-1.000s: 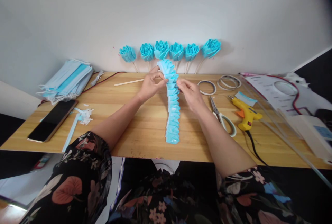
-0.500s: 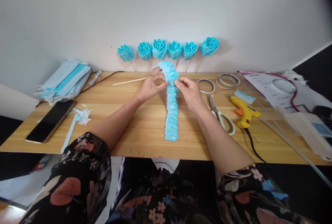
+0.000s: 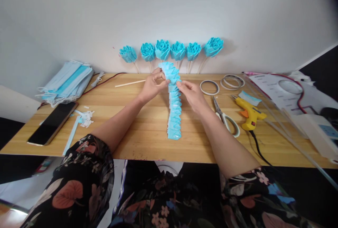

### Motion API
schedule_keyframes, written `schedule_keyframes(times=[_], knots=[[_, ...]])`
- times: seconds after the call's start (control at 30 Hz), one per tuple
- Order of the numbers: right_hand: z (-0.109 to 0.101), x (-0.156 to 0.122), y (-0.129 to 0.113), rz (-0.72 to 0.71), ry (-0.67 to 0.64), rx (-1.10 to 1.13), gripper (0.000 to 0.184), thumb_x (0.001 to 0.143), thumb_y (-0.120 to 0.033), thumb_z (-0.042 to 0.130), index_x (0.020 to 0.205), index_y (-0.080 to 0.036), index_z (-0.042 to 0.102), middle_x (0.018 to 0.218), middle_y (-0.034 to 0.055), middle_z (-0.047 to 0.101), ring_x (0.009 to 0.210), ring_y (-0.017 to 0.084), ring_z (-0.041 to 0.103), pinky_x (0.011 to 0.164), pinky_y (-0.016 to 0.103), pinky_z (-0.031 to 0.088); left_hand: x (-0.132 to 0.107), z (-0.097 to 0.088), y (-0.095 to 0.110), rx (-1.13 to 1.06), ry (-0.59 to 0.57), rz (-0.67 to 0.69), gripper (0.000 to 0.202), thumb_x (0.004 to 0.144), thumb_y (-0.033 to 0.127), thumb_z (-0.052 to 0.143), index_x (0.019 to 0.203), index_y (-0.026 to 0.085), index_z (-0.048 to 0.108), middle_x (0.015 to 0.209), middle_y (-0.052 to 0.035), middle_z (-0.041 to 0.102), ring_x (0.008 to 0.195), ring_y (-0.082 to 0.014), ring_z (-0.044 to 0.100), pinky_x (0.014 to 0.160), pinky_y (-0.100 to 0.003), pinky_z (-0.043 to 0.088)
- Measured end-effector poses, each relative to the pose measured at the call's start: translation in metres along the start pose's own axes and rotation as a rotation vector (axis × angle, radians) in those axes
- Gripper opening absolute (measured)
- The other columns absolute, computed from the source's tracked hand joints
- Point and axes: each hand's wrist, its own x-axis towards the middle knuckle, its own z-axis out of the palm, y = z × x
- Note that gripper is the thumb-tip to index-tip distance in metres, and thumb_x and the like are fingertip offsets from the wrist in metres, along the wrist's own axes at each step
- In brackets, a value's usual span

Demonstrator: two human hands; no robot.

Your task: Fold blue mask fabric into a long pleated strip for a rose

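Observation:
A long blue pleated strip (image 3: 174, 111), apparently cut from face-mask material, hangs in folds between my hands, its lower end toward the front of the table. My left hand (image 3: 154, 85) pinches its left edge near the top. On the opposite edge, at about the same height, the fingertips of my right hand (image 3: 191, 92) are closed on the strip. The top part curves over to the left. A thin wooden stick (image 3: 130, 83) lies left of the strip, its right end hidden behind my left hand.
Several blue flowers on sticks (image 3: 163, 50) lean against the wall. At left are stacked face masks (image 3: 67, 80), a phone (image 3: 51, 124) and white scraps (image 3: 86, 118). Tape rolls (image 3: 209, 94), scissors (image 3: 224, 117) and a yellow glue gun (image 3: 249, 113) lie right on the wooden table (image 3: 148, 140).
The strip's top has shifted slightly left and curves more. Its lower end sits a little higher. Both hands keep their pinch in nearly the same place.

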Motion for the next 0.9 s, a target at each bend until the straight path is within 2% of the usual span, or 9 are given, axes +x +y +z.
schedule_keyframes(times=[0.17, 0.27, 0.5, 0.73, 0.9], knots=[[0.001, -0.001, -0.003, -0.008, 0.049, -0.01, 0.037, 0.072, -0.054, 0.076, 0.075, -0.017, 0.069, 0.067, -0.0022, 0.059, 0.065, 0.012, 0.05, 0.061, 0.026, 0.04, -0.001, 0.001, 0.002, 0.039, -0.059, 0.051, 0.049, 0.085, 0.067, 0.059, 0.076, 0.019, 0.062, 0.106, -0.0094, 0.066, 0.113, -0.0271, 0.059, 0.106, -0.045, 0.041], [0.0, 0.0, -0.002, -0.018, 0.062, -0.016, 0.034, 0.073, -0.051, 0.074, 0.072, -0.017, 0.067, 0.065, -0.0028, 0.056, 0.062, 0.011, 0.047, 0.059, 0.026, 0.037, -0.002, 0.002, 0.002, 0.11, -0.09, 0.095, 0.049, 0.084, 0.068, 0.06, 0.078, 0.019, 0.065, 0.101, -0.009, 0.066, 0.11, -0.0286, 0.059, 0.103, -0.046, 0.042], [-0.002, 0.003, 0.005, -0.026, 0.066, -0.022, 0.03, 0.075, -0.047, 0.073, 0.072, -0.019, 0.065, 0.065, -0.003, 0.057, 0.062, 0.011, 0.047, 0.061, 0.026, 0.038, 0.0, 0.002, -0.006, 0.18, -0.056, 0.136, 0.037, 0.084, 0.053, 0.068, 0.069, 0.019, 0.063, 0.096, -0.0091, 0.067, 0.105, -0.0283, 0.059, 0.102, -0.049, 0.042], [-0.003, 0.004, 0.005, -0.05, 0.078, -0.099, 0.043, 0.079, -0.059, 0.068, 0.066, -0.019, 0.059, 0.06, -0.0041, 0.047, 0.059, 0.01, 0.04, 0.057, 0.025, 0.033, 0.0, 0.002, -0.006, 0.154, -0.046, 0.131, 0.029, 0.083, 0.039, 0.072, 0.066, 0.019, 0.061, 0.095, -0.0085, 0.068, 0.103, -0.0271, 0.061, 0.103, -0.05, 0.042], [-0.002, 0.004, 0.002, -0.002, 0.051, 0.007, 0.05, 0.077, -0.07, 0.065, 0.078, -0.02, 0.067, 0.077, 0.0015, 0.064, 0.077, 0.017, 0.057, 0.073, 0.029, 0.046, 0.001, -0.003, -0.009, 0.121, 0.004, 0.105, 0.028, 0.084, 0.04, 0.07, 0.068, 0.019, 0.06, 0.095, -0.0067, 0.066, 0.104, -0.0247, 0.061, 0.102, -0.044, 0.044]])
